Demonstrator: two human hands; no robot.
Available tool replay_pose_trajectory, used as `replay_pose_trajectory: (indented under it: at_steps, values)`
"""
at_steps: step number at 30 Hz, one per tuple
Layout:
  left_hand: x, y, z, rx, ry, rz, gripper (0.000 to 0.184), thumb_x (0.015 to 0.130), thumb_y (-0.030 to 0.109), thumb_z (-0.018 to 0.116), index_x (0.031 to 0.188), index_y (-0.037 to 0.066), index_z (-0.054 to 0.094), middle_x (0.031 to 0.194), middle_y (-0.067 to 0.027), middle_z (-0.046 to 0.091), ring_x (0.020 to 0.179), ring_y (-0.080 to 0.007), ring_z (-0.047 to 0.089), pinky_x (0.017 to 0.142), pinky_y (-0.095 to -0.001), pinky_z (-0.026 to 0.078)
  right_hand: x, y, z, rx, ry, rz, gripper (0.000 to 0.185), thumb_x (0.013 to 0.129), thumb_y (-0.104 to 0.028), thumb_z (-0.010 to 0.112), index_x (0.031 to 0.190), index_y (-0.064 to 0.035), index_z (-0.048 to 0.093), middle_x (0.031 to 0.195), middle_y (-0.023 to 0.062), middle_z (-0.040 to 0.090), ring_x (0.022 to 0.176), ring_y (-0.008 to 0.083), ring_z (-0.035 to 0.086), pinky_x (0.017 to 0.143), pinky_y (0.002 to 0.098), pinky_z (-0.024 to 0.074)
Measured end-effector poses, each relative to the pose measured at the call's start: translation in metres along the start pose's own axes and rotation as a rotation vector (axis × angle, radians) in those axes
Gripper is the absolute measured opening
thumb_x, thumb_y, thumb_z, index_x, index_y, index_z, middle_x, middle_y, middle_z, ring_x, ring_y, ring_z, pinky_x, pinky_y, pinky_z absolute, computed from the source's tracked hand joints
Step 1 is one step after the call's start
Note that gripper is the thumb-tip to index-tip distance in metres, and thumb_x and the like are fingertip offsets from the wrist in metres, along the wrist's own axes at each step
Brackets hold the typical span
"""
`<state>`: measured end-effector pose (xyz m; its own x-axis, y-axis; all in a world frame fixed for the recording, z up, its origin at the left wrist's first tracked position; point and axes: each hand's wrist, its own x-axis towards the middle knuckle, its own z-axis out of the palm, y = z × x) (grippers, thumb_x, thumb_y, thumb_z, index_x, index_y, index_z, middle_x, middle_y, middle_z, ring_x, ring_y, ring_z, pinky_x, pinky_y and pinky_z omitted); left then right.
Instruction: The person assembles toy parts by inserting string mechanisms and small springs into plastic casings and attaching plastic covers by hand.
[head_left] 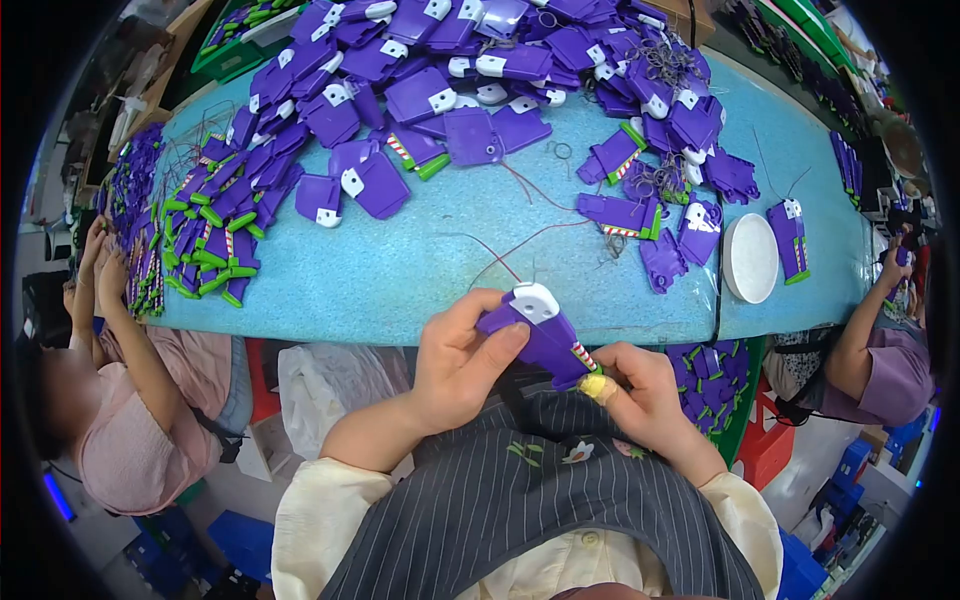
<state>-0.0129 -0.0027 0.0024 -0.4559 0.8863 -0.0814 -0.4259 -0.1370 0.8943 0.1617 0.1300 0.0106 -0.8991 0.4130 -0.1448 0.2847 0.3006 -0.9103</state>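
Pinched by the left hand, the flat purple plastic piece with a white cap slants lengthwise from beyond its thumb toward the right hand, whose thumb and fingers close at the near, green-trimmed corner.

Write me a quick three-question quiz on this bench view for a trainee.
1. True or false: the left hand touches the flat purple plastic piece with a rounded white end.
2. Which hand wears the yellow wrapping: A) left; B) right?
3. Fill in: on the light-blue tabletop, the white oval dish lies to the ____ of that piece.

Key: 1. True. 2. B, the right hand. 3. Right.
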Motion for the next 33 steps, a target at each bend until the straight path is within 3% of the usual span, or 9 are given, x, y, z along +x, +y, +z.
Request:
replay_pose_trajectory:
  at_steps: [7, 10, 12, 17, 20, 24, 28, 30, 33]
  values:
    - [-0.029, -0.020, 0.007, 0.043, 0.018, -0.028, 0.020, 0.091, 0.009, 0.055, 0.106, -0.004, 0.051, 0.091, -0.0035, 0.059, 0.083, -0.0072, 0.055, 0.075, -0.0230, 0.046, -0.014, -0.006, 0.029, 0.171, 0.079, 0.117, 0.013, 0.082, -0.010, 0.062, 0.088, 0.0006, 0.058, 0.067, 0.0052, 0.055, 0.057, 0.0096, 0.051, 0.053, 0.0247, 0.0404]
    - [-0.027, -0.006, 0.007, 0.016, 0.019, -0.033, 0.020, 0.091, 0.010, 0.055, 0.105, -0.004, 0.051, 0.090, -0.0031, 0.060, 0.081, -0.0068, 0.055, 0.074, -0.0228, 0.046, -0.011, -0.006, 0.034, 0.159, 0.186, -0.133, 0.014, 0.081, -0.011, 0.063, 0.087, 0.0013, 0.058, 0.071, 0.0055, 0.054, 0.063, 0.0092, 0.050, 0.057, 0.0248, 0.0402]
    - [-0.035, -0.020, 0.018, 0.168, 0.015, 0.012, 0.018, 0.091, 0.009, 0.055, 0.104, -0.003, 0.052, 0.089, -0.0022, 0.060, 0.079, -0.0049, 0.053, 0.070, -0.0203, 0.044, -0.015, -0.012, 0.032, 0.389, 0.132, 0.153, 0.017, 0.080, -0.013, 0.065, 0.086, 0.0017, 0.058, 0.073, 0.0061, 0.053, 0.066, 0.0106, 0.049, 0.060, 0.0254, 0.0397]
    - [-0.042, -0.035, 0.026, 0.224, -0.011, -0.002, 0.019, 0.090, 0.010, 0.053, 0.105, -0.002, 0.050, 0.097, -0.0077, 0.058, 0.087, -0.0101, 0.053, 0.077, -0.0247, 0.043, -0.020, -0.004, 0.027, 0.148, 0.157, 0.019, 0.017, 0.082, -0.013, 0.065, 0.086, 0.0012, 0.057, 0.077, 0.0036, 0.052, 0.069, 0.0083, 0.048, 0.060, 0.0234, 0.0381]
    - [-0.013, -0.015, 0.017, 0.843, -0.301, 0.328, 0.037, 0.083, 0.009, 0.059, 0.113, -0.004, 0.043, 0.121, -0.0235, 0.043, 0.113, -0.0362, 0.044, 0.097, -0.0405, 0.033, -0.019, -0.005, -0.003, -0.033, 0.250, -0.225, 0.019, 0.080, -0.012, 0.065, 0.093, 0.0004, 0.057, 0.084, 0.0052, 0.056, 0.075, 0.0103, 0.052, 0.064, 0.0238, 0.0413]
    - [0.043, 0.031, -0.029, 1.519, 0.118, 0.522, 0.061, 0.074, 0.003, 0.063, 0.127, -0.006, 0.034, 0.135, -0.0275, 0.033, 0.121, -0.0414, 0.037, 0.101, -0.0449, 0.029, -0.011, 0.010, -0.114, 0.088, 1.031, -0.233, 0.020, 0.083, -0.009, 0.062, 0.098, 0.0028, 0.056, 0.089, 0.0039, 0.057, 0.079, 0.0110, 0.055, 0.071, 0.0240, 0.0453]
    - [0.081, 0.053, -0.079, 1.733, 0.142, 0.353, 0.062, 0.071, -0.001, 0.061, 0.127, -0.006, 0.035, 0.128, -0.0290, 0.040, 0.113, -0.0421, 0.044, 0.096, -0.0423, 0.037, -0.003, 0.091, -0.226, -0.004, 1.025, -0.135, 0.025, 0.083, -0.014, 0.065, 0.099, 0.0021, 0.057, 0.090, 0.0059, 0.059, 0.082, 0.0107, 0.054, 0.073, 0.0227, 0.0428]
    - [0.088, 0.051, -0.086, 1.751, 0.083, 0.250, 0.061, 0.071, -0.002, 0.061, 0.127, -0.006, 0.036, 0.125, -0.0291, 0.043, 0.110, -0.0423, 0.047, 0.093, -0.0417, 0.040, 0.003, 0.121, -0.237, -0.535, 0.914, 0.111, 0.027, 0.079, -0.017, 0.068, 0.097, 0.0006, 0.059, 0.091, 0.0104, 0.060, 0.089, 0.0190, 0.055, 0.078, 0.0302, 0.0430]
    - [0.088, 0.050, -0.079, 1.872, 0.063, 0.269, 0.059, 0.070, -0.001, 0.061, 0.124, -0.008, 0.039, 0.121, -0.0290, 0.047, 0.105, -0.0415, 0.051, 0.089, -0.0431, 0.043, 0.005, 0.131, -0.229, -0.996, 0.957, 0.132, 0.030, 0.074, -0.019, 0.070, 0.095, -0.0010, 0.060, 0.097, 0.0154, 0.059, 0.094, 0.0299, 0.053, 0.082, 0.0384, 0.0415]
